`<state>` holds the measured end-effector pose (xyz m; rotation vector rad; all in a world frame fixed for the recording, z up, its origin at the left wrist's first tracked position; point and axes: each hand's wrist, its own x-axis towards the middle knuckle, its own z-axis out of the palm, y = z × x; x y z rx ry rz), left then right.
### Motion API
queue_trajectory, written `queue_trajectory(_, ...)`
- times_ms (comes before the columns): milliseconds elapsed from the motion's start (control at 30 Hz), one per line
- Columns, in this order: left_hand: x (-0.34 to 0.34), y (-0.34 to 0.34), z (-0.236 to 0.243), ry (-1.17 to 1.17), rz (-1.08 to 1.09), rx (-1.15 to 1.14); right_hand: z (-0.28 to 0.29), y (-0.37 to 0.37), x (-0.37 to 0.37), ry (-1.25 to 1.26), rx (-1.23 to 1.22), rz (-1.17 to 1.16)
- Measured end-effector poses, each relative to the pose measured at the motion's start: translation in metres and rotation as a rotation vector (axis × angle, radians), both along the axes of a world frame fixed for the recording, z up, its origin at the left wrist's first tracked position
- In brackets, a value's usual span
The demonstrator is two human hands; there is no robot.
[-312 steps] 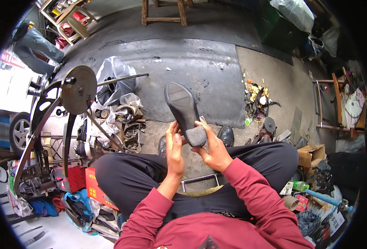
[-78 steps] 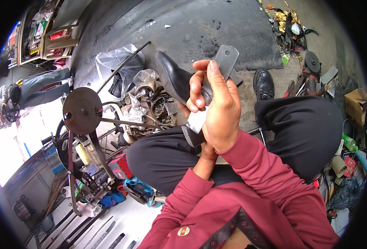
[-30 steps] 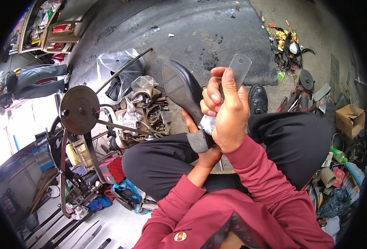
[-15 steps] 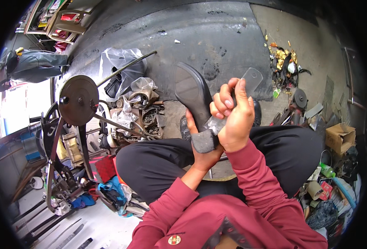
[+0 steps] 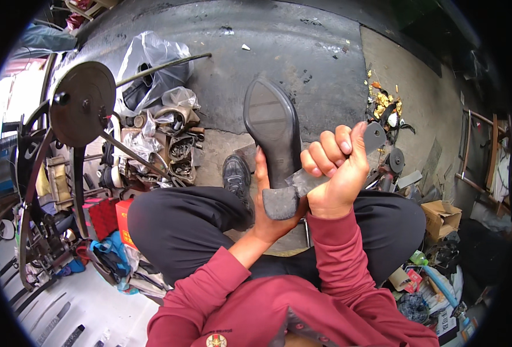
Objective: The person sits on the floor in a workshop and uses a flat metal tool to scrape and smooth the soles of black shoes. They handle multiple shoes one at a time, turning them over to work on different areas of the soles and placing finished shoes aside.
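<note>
A dark heeled shoe (image 5: 270, 118) is held sole up above my lap, its pointed toe away from me. Wrapped around the heel end from below, my left hand (image 5: 270, 222) is closed on the shoe, with its thumb along the side near the arch. My right hand (image 5: 337, 173) is a fist around a flat grey metal blade (image 5: 374, 136). One end of the blade, with a small hole, sticks out past the thumb. Its other end reaches the front of the shoe's block heel (image 5: 281, 203); whether it cuts in cannot be seen.
A metal stand with a round disc (image 5: 83, 104) rises at left. Behind it lie a clear plastic bag (image 5: 151, 66) and piled parts. At right are a cardboard box (image 5: 441, 218), a black wheel-like disc (image 5: 396, 160) and scattered scraps (image 5: 385, 107). My shoe (image 5: 237, 176) rests on the floor.
My view has shifted. The shoe has turned so its toe points more straight away. The blade has tilted from steeply up to more sideways, its tip staying at the heel.
</note>
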<state>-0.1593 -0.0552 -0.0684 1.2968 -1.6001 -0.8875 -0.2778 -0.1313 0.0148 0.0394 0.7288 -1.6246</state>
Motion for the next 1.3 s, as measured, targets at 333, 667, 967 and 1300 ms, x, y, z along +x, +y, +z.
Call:
queue_trajectory(333,0.001,-0.005,0.001,-0.141,0.038,-0.013,-0.006,-0.001,0.007,0.051,-0.047,-0.054)
queue_trajectory(667,0.009,0.017,0.011,0.088,-0.089,0.066,-0.025,0.009,-0.017,-0.210,-0.018,0.221)
queue_trajectory(967,0.003,0.009,0.022,0.116,0.012,0.287,-0.014,0.013,0.003,0.095,0.023,-0.239)
queue_trajectory(1300,0.001,0.003,0.017,0.148,0.010,0.224,-0.022,0.008,0.004,-0.069,-0.051,-0.043)
